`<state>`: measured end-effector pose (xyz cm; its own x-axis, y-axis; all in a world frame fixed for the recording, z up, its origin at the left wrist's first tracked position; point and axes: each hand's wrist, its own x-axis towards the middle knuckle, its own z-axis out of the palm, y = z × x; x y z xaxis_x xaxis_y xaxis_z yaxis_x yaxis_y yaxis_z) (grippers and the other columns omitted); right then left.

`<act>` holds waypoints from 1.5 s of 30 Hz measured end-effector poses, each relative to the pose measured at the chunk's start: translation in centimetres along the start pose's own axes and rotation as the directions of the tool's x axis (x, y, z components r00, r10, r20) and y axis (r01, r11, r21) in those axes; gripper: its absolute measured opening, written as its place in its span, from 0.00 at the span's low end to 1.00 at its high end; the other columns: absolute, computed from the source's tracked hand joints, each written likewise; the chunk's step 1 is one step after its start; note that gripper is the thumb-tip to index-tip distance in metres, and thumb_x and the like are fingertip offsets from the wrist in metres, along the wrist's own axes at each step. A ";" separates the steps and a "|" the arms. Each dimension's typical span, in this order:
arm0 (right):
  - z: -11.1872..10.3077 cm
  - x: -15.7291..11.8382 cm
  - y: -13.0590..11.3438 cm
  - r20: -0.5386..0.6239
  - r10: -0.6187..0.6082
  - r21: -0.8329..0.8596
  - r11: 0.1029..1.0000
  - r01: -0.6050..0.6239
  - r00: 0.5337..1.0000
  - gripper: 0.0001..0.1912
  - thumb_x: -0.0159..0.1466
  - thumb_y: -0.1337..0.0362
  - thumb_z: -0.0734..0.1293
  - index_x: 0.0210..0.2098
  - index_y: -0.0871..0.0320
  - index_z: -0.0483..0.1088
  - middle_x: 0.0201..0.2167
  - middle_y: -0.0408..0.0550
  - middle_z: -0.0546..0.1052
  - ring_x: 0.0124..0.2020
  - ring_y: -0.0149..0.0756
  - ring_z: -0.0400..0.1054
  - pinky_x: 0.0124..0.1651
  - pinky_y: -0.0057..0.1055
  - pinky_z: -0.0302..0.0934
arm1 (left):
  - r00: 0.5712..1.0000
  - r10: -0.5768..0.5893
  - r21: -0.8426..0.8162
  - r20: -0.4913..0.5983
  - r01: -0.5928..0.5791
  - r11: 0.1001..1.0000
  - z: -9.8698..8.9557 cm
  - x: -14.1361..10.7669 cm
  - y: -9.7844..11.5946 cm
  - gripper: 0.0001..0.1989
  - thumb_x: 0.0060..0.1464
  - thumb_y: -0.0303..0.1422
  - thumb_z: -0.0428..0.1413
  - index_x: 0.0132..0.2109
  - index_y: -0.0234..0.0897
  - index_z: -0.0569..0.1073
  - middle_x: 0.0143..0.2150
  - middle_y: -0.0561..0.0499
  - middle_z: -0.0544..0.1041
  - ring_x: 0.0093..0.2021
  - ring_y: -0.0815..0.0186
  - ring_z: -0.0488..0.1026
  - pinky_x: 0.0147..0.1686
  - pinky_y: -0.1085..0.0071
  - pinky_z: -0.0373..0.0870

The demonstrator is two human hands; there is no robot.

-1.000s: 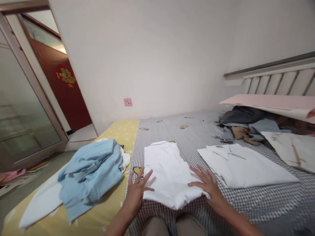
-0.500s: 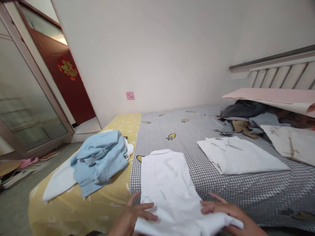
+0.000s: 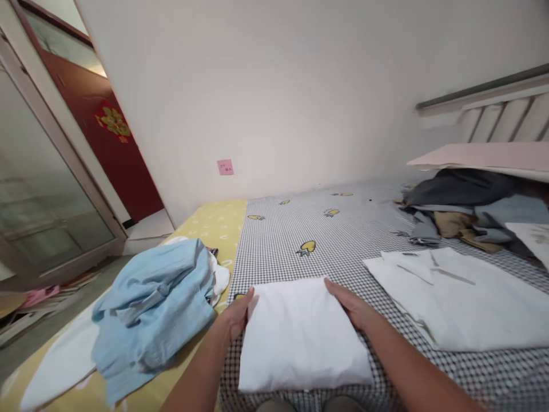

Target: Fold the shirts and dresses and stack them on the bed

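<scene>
Both hands, left (image 3: 241, 313) and right (image 3: 348, 300), pinch the far corners of the folded white cloth garment (image 3: 302, 337) on the checked bed (image 3: 274, 237); uneven pulling could skew its layers.

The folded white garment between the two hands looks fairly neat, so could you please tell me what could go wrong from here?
The left hand and right hand are at the far corners of the folded white garment, so its layers might shift or open if lifted from there alone. Its near edge lies close to the person's knees, which could bump it. The left forearm passes near the crumpled light-blue garment and might drag it.
</scene>
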<state>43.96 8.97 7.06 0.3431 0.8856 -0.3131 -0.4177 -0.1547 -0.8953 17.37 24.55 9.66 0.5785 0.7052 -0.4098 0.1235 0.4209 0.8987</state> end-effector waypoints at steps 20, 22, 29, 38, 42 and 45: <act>-2.3 3.7 2.0 -0.228 -0.354 -0.483 0.850 0.210 0.907 0.37 0.58 0.57 0.68 0.65 0.55 0.58 0.34 0.46 0.80 0.35 0.41 0.76 0.40 0.39 0.70 | 0.677 0.690 0.948 0.258 -0.315 -0.045 6.6 -1.3 -3.9 0.24 0.66 0.33 0.46 0.67 0.52 0.64 0.73 0.47 0.58 0.74 0.49 0.48 0.68 0.36 0.40; -2.1 2.4 1.3 -0.251 -0.312 -0.416 0.890 0.189 0.916 0.36 0.62 0.53 0.65 0.67 0.54 0.55 0.36 0.47 0.80 0.33 0.38 0.75 0.38 0.37 0.71 | 0.797 0.523 0.949 0.302 -0.303 -0.086 7.5 -0.5 -5.1 0.24 0.66 0.40 0.46 0.68 0.53 0.62 0.72 0.46 0.59 0.73 0.46 0.51 0.66 0.32 0.44; -3.8 -8.5 4.3 -0.375 -0.223 -0.340 0.936 0.090 0.900 0.23 0.66 0.47 0.57 0.48 0.55 0.72 0.43 0.51 0.77 0.32 0.33 0.70 0.30 0.29 0.62 | 0.922 0.345 0.984 0.176 -0.170 -0.047 7.9 0.8 -6.0 0.28 0.68 0.46 0.38 0.71 0.50 0.53 0.75 0.49 0.49 0.75 0.49 0.42 0.68 0.34 0.38; -0.8 -12.4 10.4 -0.249 -0.374 -0.723 0.685 0.085 0.893 0.18 0.60 0.49 0.62 0.35 0.56 0.74 0.37 0.49 0.69 0.37 0.40 0.66 0.45 0.37 0.64 | 0.957 0.270 0.992 0.110 -0.087 -0.094 8.7 0.1 -5.3 0.30 0.67 0.49 0.35 0.73 0.52 0.47 0.76 0.54 0.43 0.76 0.54 0.37 0.70 0.38 0.36; -1.1 -12.0 10.8 -0.250 -0.422 -0.886 0.464 -0.030 0.871 0.17 0.66 0.54 0.57 0.25 0.54 0.67 0.32 0.49 0.72 0.37 0.39 0.68 0.44 0.36 0.61 | 0.942 0.315 0.993 0.113 -0.100 -0.057 8.6 0.2 -5.8 0.29 0.67 0.48 0.36 0.72 0.52 0.49 0.76 0.54 0.45 0.76 0.53 0.38 0.70 0.38 0.35; -1.3 -12.7 8.8 -0.264 -0.581 -0.963 0.202 -0.178 0.770 0.08 0.64 0.60 0.60 0.33 0.55 0.69 0.38 0.51 0.75 0.39 0.43 0.69 0.43 0.39 0.61 | 0.929 0.352 0.993 0.116 -0.111 -0.034 8.6 0.2 -6.3 0.28 0.67 0.47 0.38 0.72 0.52 0.51 0.76 0.54 0.47 0.75 0.53 0.40 0.70 0.37 0.35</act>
<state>36.98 -4.20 2.73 0.7287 0.6564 0.1954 0.6652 -0.6104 -0.4301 23.60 17.14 5.30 0.6744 0.7369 -0.0466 0.7323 -0.6594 0.1702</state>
